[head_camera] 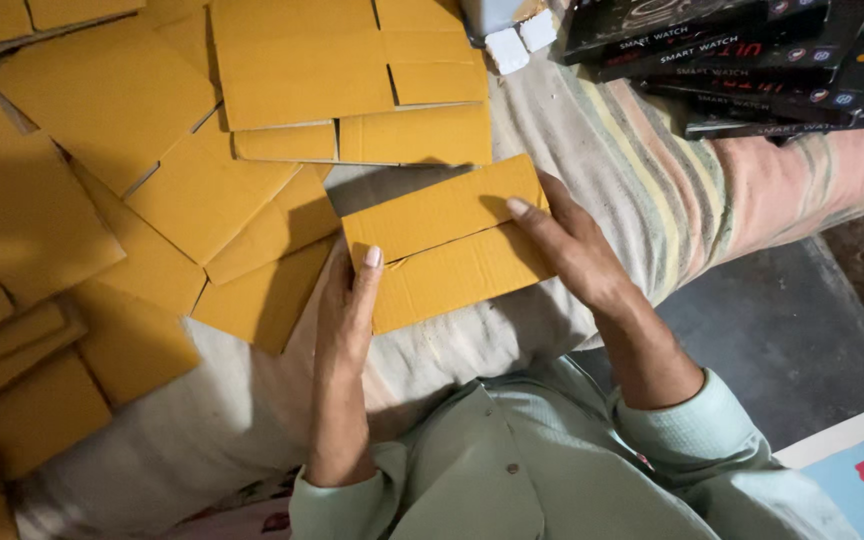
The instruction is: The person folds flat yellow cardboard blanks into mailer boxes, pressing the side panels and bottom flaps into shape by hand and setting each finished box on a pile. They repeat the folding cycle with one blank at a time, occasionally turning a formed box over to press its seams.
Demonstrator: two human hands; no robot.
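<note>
Beneath everything you have a pale striped cloth (592,150) spread out as the working surface, its bands of grey, yellow and pink running off toward the upper right. Over its left half lies a wide scatter of flat mustard-yellow cardboard box blanks (112,200), overlapping one another at many angles and reaching the top and left edges of the view. At the upper right sits a stack of slim black printed cartons (742,60), leaning across each other, well apart from your hands. Just left of that stack, at the top edge, two small white blocks (520,40) rest side by side.

In the middle, you hold one folded mustard-yellow cardboard box (447,245), tilted so its right end sits higher than its left, with a crease or seam running along its length. It lies just above your lap, beside the nearest loose blanks and overlapping the cloth.

Your left hand (347,310) grips the box's lower left end, thumb pressed on the top face near the seam and the remaining fingers hidden underneath. Your right hand (572,250) closes on the right end, thumb laid flat across the upper panel, fingers wrapped behind the edge. Both wrists emerge from pale green cuffed sleeves (692,420).
</note>
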